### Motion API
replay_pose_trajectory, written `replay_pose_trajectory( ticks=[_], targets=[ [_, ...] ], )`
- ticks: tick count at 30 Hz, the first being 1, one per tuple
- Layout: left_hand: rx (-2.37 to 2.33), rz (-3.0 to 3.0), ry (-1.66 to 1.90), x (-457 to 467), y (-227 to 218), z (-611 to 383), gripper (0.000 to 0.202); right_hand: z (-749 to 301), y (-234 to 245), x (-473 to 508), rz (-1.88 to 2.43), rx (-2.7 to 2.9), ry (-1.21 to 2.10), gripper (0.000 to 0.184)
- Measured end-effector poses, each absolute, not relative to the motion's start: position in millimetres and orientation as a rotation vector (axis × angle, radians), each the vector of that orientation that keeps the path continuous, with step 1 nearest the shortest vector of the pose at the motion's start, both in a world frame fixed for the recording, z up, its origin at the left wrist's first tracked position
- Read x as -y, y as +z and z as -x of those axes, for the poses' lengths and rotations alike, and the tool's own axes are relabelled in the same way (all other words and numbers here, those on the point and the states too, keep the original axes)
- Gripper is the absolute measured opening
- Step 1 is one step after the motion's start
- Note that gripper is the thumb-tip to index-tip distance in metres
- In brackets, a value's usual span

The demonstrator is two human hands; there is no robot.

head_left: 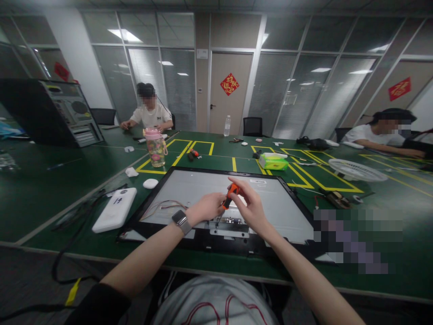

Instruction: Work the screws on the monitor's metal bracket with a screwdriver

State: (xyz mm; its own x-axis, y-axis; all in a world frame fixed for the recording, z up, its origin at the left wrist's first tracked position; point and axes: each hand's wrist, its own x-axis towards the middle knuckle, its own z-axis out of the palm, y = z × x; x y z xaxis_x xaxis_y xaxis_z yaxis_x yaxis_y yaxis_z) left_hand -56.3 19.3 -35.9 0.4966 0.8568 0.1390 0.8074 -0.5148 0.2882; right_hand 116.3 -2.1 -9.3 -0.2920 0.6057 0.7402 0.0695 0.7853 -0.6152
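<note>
Glass partitions (280, 90) are lining the room behind a green counter (43, 189), where one person is leaning over one black-framed panel (189, 180) along the near edge. One orange-and-black screwdriver (232, 195) is standing tilted above the panel's near side, its long axis running from the handle top down and leftward toward one metal bracket (230, 232); whether the tip is touching, I cannot tell. Right grip (252, 206) is grasping the upper handle between thumb and fingers. Left grip (207, 208), nearer the tip, is meeting the lower handle; how firmly it is pressing, I cannot tell. One white slab-shaped device (115, 211) and one small white case (150, 183) are lying left of the panel, while one green packet (273, 162) is resting beyond it. One pink-lidded bottle (155, 151) and one clear bottle (227, 126) are standing toward the far edge. Two co-workers are sitting across the counter, one far left (152, 118), one far right (365, 133).
</note>
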Motion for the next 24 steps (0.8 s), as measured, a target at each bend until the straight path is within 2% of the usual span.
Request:
replay_pose_trajectory(
  ticks=[4, 8, 10, 17, 21, 24],
  targets=[
    [-1.442, -2.556, 0.393, -18.3, -34.4, 55.4, 0.016, -119.7, -5.9, 1.8, 0.547, 1.797, 0.412, 0.021],
    [-1.423, -2.513, 0.381, -14.6, -28.7, 54.6, 0.016, -123.2, -2.8, 3.9, 0.472, 1.847, 0.537, 0.036],
    [-1.403, -2.513, 0.376, -14.0, -27.7, 54.7, 0.018, -122.9, -2.8, 4.6, 0.456, 1.845, 0.594, 0.038],
    [-1.412, -2.552, 0.381, -16.9, -31.8, 55.2, 0.017, -119.2, -9.5, 3.9, 0.523, 1.673, 0.423, 0.009],
    [-1.419, -2.556, 0.380, -15.0, -29.4, 54.5, 0.017, -118.9, -8.6, 2.4, 0.493, 1.648, 0.600, 0.008],
    [-1.429, -2.537, 0.385, -13.2, -27.1, 54.4, 0.017, -120.8, -3.6, 1.6, 0.496, 1.666, 0.793, 0.018]
  ],
)
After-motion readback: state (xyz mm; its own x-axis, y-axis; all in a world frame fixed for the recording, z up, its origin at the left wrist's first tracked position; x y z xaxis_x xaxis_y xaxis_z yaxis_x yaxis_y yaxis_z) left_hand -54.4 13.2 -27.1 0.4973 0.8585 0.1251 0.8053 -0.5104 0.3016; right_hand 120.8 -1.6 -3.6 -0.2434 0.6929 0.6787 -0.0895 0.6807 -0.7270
